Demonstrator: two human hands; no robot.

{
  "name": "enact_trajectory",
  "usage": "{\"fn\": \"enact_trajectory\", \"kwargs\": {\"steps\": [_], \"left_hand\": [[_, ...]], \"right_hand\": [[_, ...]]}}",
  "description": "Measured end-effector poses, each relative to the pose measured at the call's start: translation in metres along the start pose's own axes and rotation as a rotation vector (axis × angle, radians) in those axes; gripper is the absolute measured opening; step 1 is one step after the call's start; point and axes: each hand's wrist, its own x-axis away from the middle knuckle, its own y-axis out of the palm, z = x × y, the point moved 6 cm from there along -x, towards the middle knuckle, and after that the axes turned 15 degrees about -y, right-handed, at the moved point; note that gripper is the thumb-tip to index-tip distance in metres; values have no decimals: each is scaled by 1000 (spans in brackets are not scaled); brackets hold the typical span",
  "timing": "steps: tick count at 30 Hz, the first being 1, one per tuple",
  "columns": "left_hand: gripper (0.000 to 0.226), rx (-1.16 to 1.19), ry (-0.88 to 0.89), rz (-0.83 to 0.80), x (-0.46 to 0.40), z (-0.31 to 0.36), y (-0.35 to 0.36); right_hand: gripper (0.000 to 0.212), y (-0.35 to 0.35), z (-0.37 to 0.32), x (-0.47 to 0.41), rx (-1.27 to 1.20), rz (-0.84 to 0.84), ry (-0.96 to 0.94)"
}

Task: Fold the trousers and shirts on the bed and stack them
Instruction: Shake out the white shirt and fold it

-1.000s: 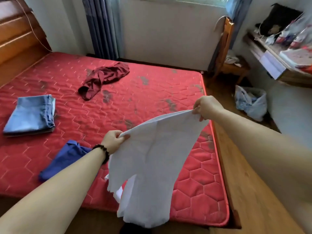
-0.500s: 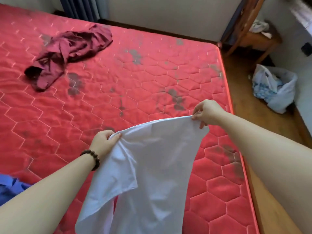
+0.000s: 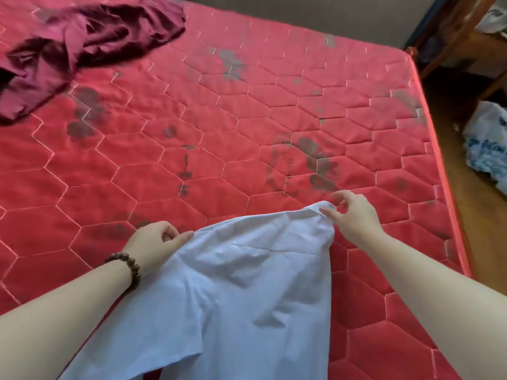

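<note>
You're holding the white shirt (image 3: 241,292) by its top edge with both hands, low over the near part of the red mattress (image 3: 247,127). Your left hand (image 3: 153,248) is gripping the left corner, fingers curled in and the thumb lying along the cloth edge, so that grip is clamped on fabric. Your right hand (image 3: 354,215) is at the right corner: thumb and forefinger are meeting at the collar-like tip, pinching it, while the other fingers are fanning out loosely above the mattress. The top edge is sagging between your two hands, not taut.

The shirt is spreading down toward you, wrinkled across the middle, with a thin dark seam line running across its upper part. One short sleeve is hanging out at the lower left, under your left forearm. Whether the upper part is lying flat on the mattress or hovering just above it, I cannot tell from this angle; the lower part is running out of the bottom of the view.

A dark beaded bracelet (image 3: 126,267) is sitting on your left wrist. Over at the far left, a maroon garment (image 3: 82,45) is lying crumpled and unfolded on the mattress, well apart from the white one. Grey smudges are showing on the quilted hexagon cover between the two garments. Off the right edge of the bed, a white and blue plastic bag (image 3: 488,144) is sitting on the wooden floor, near a wooden chair leg (image 3: 452,39).
</note>
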Motion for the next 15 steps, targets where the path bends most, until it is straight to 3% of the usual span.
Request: {"fn": "enact_trajectory", "kwargs": {"steps": [3, 5, 7, 10, 15], "left_hand": [[28, 37, 76, -77, -4, 36, 9], [28, 18, 93, -150, -9, 54, 16], [28, -58, 102, -213, -12, 64, 21], [26, -78, 141, -233, -11, 68, 26], [26, -35, 226, -147, -7, 76, 24]], "right_hand": [[55, 13, 25, 11, -199, -44, 265], [46, 30, 24, 20, -520, -60, 419], [37, 46, 22, 23, -673, -56, 494], [16, 51, 17, 18, -599, 58, 418], [26, 37, 7, 7, -402, 221, 221]]}}
